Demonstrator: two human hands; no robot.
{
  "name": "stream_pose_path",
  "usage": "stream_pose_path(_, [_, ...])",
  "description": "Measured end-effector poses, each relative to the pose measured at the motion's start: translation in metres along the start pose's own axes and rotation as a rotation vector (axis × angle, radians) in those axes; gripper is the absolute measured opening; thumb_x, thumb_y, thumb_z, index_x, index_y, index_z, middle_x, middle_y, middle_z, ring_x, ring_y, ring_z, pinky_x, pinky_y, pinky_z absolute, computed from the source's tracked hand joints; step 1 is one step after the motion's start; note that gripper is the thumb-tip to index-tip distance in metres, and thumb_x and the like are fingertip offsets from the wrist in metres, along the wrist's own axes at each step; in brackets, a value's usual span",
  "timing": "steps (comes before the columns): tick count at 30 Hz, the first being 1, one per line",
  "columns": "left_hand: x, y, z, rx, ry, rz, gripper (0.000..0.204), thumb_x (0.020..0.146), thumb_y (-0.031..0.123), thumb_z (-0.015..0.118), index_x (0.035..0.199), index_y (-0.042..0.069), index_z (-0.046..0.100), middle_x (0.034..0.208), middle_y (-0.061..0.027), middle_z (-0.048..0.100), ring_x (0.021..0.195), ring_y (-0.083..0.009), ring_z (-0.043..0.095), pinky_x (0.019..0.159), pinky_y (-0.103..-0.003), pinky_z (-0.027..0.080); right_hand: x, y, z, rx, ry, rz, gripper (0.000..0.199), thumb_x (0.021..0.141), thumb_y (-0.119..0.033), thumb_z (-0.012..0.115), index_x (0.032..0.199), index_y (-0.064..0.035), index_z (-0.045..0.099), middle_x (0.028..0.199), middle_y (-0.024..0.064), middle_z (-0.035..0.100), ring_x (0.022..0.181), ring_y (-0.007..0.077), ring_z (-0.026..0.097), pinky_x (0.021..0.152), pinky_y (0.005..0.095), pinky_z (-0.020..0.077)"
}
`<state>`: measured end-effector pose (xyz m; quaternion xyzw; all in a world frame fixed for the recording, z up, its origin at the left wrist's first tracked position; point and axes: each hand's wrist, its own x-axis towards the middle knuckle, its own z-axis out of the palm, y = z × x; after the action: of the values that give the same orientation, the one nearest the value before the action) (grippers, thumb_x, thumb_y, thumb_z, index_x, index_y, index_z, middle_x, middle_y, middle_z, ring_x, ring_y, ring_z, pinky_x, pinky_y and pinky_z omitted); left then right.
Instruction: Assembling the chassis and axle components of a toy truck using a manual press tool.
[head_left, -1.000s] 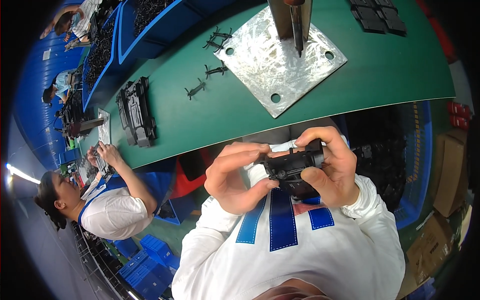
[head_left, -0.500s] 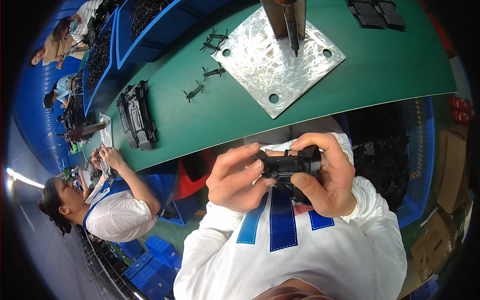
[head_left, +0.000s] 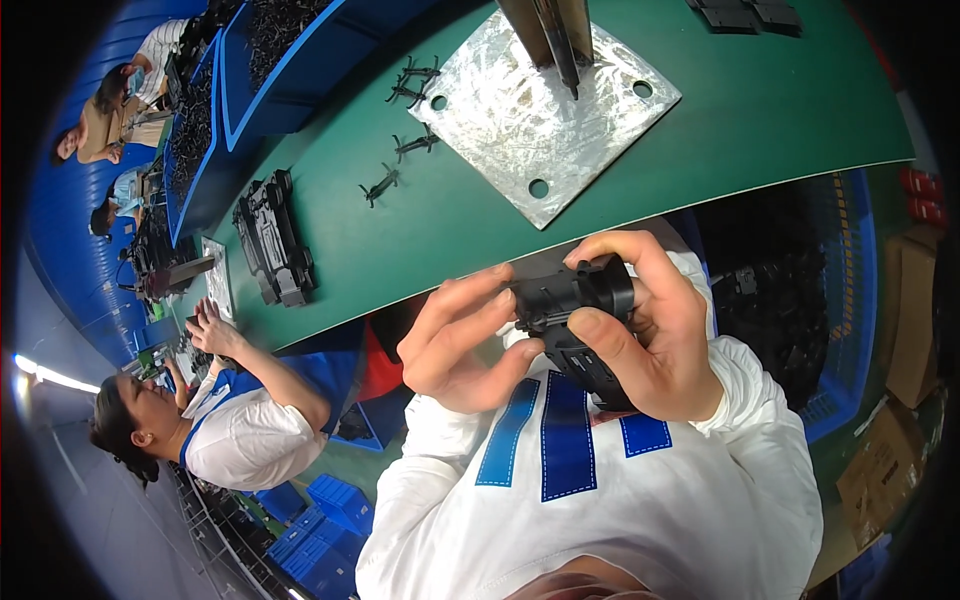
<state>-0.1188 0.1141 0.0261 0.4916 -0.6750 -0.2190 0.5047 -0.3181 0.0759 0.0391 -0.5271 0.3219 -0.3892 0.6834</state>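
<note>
A black molded plastic part, with a round end and a ribbed body, is held in front of my chest just off the table's near edge. My right hand wraps its right side, thumb across the near face and fingers curled behind. At the left end, the fingertips of my left hand pinch the part, with the thumb tip near its underside. Beyond my hands stands a square metal plate with holes, under a pointed rod. Several small black brackets lie left of the plate.
On the green table sit a long black chassis-like piece and flat black pieces. Blue bins of small black parts stand far left. A blue crate of black parts is at my right. A co-worker works at left.
The black part has tilted, its round end turning and more of its lower body showing. Both hands have moved slightly up. The co-worker's hand has shifted; the whole view has moved a little.
</note>
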Motion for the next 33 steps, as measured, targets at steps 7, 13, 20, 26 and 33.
stream_pose_path(7, [-0.002, -0.003, -0.005, -0.008, 0.005, 0.037, 0.039, 0.064, 0.004, 0.086, 0.097, 0.0, 0.067, 0.104, -0.0248, 0.068, 0.09, -0.0314, 0.069, 0.079, -0.039, 0.054, 0.001, -0.009, 0.005, -0.12, 0.036, -0.069, 0.04, 0.093, -0.017, 0.065, 0.12, 0.0055, 0.046, 0.102, 0.013, 0.061, 0.08, 0.0113, 0.065, 0.067, 0.0205, 0.0499])
stream_pose_path(13, [-0.005, -0.001, 0.001, -0.188, 0.103, -0.027, 0.036, 0.065, -0.001, 0.084, 0.094, 0.0, 0.064, 0.103, -0.0225, 0.067, 0.088, -0.0282, 0.069, 0.078, -0.038, 0.054, 0.003, -0.005, 0.008, -0.203, 0.055, -0.24, 0.038, 0.086, -0.009, 0.071, 0.116, 0.0023, 0.051, 0.096, 0.0149, 0.064, 0.08, 0.0233, 0.071, 0.067, 0.0279, 0.0537])
stream_pose_path(20, [-0.005, 0.008, 0.006, -0.273, 0.103, -0.142, 0.045, 0.069, -0.002, 0.083, 0.106, 0.0, 0.057, 0.114, -0.0242, 0.062, 0.096, -0.0249, 0.065, 0.078, -0.034, 0.055, 0.008, 0.011, -0.001, -0.016, 0.029, -0.201, 0.035, 0.087, -0.009, 0.068, 0.115, 0.0028, 0.051, 0.094, 0.0116, 0.063, 0.077, 0.0164, 0.068, 0.065, 0.0251, 0.0521])
stream_pose_path(26, [0.0, 0.01, 0.003, -0.567, -0.026, -0.327, 0.059, 0.069, 0.013, 0.088, 0.116, -0.004, 0.055, 0.119, -0.0236, 0.06, 0.108, -0.0283, 0.061, 0.087, -0.037, 0.055, 0.008, 0.016, -0.009, -0.026, -0.064, -0.268, 0.036, 0.087, -0.01, 0.068, 0.117, 0.0025, 0.051, 0.101, 0.0127, 0.063, 0.084, 0.0165, 0.068, 0.071, 0.0258, 0.0528])
stream_pose_path(33, [-0.012, 0.004, 0.004, -0.261, 0.115, 0.049, 0.05, 0.061, 0.009, 0.09, 0.102, 0.007, 0.062, 0.118, -0.023, 0.057, 0.093, -0.0345, 0.067, 0.076, -0.041, 0.057, 0.002, 0.016, -0.011, -0.073, -0.124, -0.388, 0.046, 0.087, -0.017, 0.073, 0.121, 0.0024, 0.049, 0.103, 0.0148, 0.066, 0.084, 0.0234, 0.071, 0.073, 0.0299, 0.0552])
